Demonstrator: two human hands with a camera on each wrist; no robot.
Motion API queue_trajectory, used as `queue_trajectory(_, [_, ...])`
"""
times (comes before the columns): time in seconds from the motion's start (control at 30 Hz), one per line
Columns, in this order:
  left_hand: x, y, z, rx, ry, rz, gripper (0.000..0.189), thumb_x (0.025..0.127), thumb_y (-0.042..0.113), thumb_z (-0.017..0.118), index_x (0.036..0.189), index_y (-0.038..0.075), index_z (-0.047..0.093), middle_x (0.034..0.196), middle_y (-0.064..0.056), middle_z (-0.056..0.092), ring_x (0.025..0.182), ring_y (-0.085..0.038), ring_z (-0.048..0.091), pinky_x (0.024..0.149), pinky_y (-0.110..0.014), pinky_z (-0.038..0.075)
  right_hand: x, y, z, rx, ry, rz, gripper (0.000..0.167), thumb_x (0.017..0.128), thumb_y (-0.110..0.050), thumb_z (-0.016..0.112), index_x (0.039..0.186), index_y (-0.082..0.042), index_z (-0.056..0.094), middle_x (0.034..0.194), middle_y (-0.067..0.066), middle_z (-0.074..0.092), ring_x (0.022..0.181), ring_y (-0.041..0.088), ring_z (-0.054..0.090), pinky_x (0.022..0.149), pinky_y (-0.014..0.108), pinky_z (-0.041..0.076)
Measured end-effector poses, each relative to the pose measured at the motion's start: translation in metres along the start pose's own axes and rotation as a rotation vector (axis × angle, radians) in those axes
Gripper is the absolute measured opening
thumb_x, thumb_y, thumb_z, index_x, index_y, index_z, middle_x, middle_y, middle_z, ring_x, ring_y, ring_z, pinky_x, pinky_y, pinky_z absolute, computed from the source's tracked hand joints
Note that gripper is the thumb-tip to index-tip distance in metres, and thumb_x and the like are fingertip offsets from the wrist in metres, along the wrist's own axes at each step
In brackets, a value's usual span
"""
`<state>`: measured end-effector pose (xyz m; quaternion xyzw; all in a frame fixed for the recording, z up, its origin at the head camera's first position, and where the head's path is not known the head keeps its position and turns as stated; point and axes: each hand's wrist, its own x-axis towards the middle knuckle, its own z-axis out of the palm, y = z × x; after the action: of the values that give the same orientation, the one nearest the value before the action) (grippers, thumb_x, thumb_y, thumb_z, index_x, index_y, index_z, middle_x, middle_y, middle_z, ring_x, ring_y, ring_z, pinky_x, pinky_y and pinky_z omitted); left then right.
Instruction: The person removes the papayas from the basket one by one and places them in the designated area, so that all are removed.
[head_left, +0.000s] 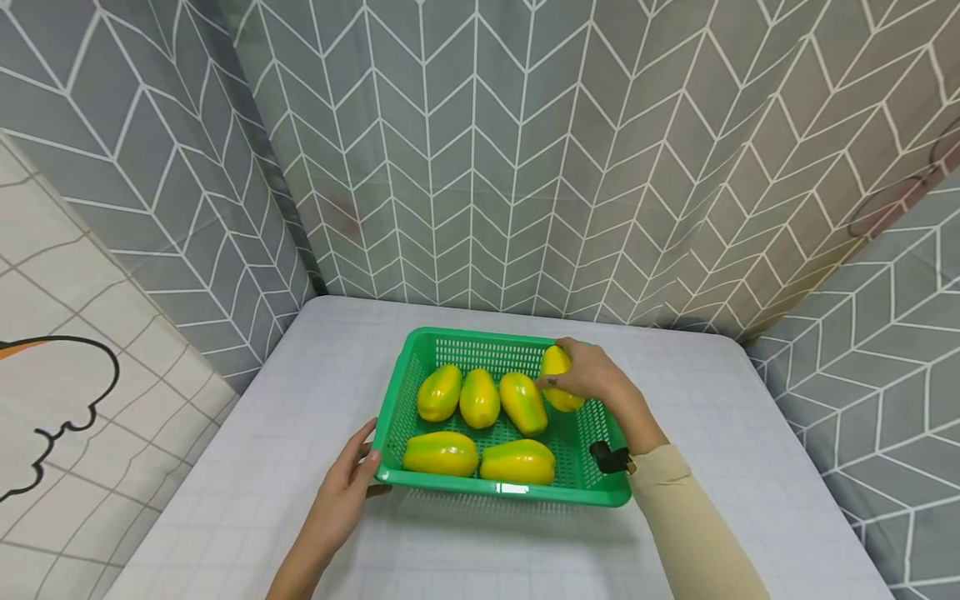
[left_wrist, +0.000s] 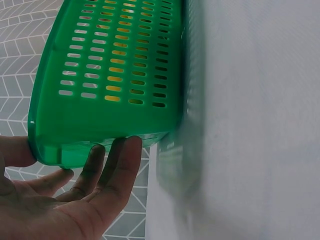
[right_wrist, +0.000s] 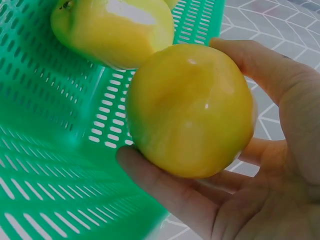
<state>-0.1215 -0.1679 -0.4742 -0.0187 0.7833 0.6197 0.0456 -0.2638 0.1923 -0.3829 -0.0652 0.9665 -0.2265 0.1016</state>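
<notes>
A green plastic basket point(head_left: 517, 490) with slotted walls stands on the table. My left hand point(head_left: 347, 492) holds its front left corner, thumb at the rim and fingers point(left_wrist: 131, 160) against the outer wall. At the basket's back right, my right hand point(head_left: 592, 371) grips a yellow-green papaya point(right_wrist: 192, 112) between thumb and curled fingers. Three papayas lie in a row beside it: one at left point(head_left: 439, 393), a middle papaya point(head_left: 480, 398) and a right papaya point(head_left: 523, 403). Along the front wall two more lie sideways, a left papaya point(head_left: 441, 454) and a right papaya point(head_left: 517, 462).
The white-covered table point(head_left: 300, 392) extends around the basket on all sides. Grey curtains point(head_left: 495, 167) with a white zigzag pattern hang behind the table and at both sides. A black wrist camera point(head_left: 609, 458) sits at the right cuff, overlapping the basket's right wall in the head view.
</notes>
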Motion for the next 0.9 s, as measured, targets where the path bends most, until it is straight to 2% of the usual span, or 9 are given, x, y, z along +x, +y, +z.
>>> queue_trajectory(0.4, [0.0, 0.001, 0.002, 0.003, 0.002, -0.001, 0.053, 0.116, 0.031, 0.044, 0.166, 0.02, 0.031, 0.152, -0.023, 0.055, 0.114, -0.025, 0.071, 0.09, -0.036, 0.065, -0.004, 0.004, -0.009, 0.03, 0.079, -0.012, 0.093, 0.091, -0.051, 0.079, 0.161, -0.004, 0.041, 0.139, 0.027, 0.064, 0.113, 0.038, 0.067, 0.094, 0.05, 0.063])
queue_trajectory(0.7, [0.0, 0.001, 0.001, 0.003, 0.002, -0.004, 0.053, 0.116, 0.03, 0.044, 0.166, 0.02, 0.031, 0.152, -0.023, 0.055, 0.113, -0.022, 0.071, 0.09, -0.039, 0.065, -0.009, 0.012, -0.015, 0.036, 0.143, -0.025, 0.094, 0.092, -0.052, 0.079, 0.162, -0.003, 0.04, 0.138, 0.03, 0.065, 0.109, 0.039, 0.068, 0.09, 0.048, 0.064])
queue_trajectory(0.9, [0.0, 0.001, 0.002, 0.003, 0.003, -0.009, 0.053, 0.116, 0.03, 0.043, 0.167, 0.02, 0.03, 0.151, -0.022, 0.055, 0.111, -0.02, 0.071, 0.091, -0.038, 0.065, -0.01, 0.017, -0.019, 0.038, 0.183, -0.031, 0.091, 0.094, -0.05, 0.077, 0.161, -0.002, 0.04, 0.142, 0.032, 0.063, 0.113, 0.042, 0.068, 0.093, 0.052, 0.063])
